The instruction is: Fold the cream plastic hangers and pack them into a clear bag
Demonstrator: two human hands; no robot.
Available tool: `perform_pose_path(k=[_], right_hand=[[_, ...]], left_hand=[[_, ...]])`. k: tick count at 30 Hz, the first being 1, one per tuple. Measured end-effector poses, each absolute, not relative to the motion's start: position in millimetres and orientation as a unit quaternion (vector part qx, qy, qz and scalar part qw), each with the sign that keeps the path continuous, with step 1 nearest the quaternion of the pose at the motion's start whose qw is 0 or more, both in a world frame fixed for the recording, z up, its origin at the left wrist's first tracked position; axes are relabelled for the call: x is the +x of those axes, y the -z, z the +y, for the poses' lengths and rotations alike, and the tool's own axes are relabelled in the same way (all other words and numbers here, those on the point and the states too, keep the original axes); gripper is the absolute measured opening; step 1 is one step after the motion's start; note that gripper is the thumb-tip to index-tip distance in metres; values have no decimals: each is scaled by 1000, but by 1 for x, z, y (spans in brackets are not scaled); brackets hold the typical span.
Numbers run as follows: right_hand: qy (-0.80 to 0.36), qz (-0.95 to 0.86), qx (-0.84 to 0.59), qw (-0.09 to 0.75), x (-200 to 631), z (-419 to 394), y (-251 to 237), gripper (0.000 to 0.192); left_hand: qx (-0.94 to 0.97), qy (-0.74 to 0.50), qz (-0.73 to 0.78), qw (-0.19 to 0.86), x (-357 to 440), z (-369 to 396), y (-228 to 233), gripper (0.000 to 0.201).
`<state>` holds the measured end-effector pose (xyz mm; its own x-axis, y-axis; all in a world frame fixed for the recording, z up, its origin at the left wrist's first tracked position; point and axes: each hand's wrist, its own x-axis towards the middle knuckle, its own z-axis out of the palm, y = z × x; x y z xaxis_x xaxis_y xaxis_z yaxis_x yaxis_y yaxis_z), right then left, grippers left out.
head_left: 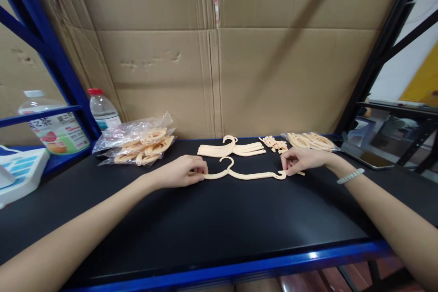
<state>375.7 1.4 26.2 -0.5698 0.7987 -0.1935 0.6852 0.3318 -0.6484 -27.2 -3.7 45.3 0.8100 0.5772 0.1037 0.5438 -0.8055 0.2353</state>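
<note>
Black tabletop: blue-edged, under both arms.
Left hand: fingertips pinched round the left end of a beige hanger.
Right hand: pinched at its right end, by the curled notch; a thin piece juts past the fingers.
Hanger's lie: between the hands, long axis left to right, hook pointing away; both hands touch it, neither nearer.
Hanger stack: just beyond, lying parallel.
Small beige pieces: heaped right of the stack.
White-capped bottle: label shows fruit and, seemingly, 茶.
Red-capped bottle: lettering too small to read.

Blue metal framing, cardboard panels and bagged parts suggest a workshop.
</note>
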Motion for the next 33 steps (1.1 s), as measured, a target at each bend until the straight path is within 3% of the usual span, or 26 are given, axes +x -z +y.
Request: perform_pose_path(k=[33], right_hand=[[-349,-813,-460,75,377,3,-25,32]], left_hand=[[944,-89,301,102,-28,-2,-41,13]])
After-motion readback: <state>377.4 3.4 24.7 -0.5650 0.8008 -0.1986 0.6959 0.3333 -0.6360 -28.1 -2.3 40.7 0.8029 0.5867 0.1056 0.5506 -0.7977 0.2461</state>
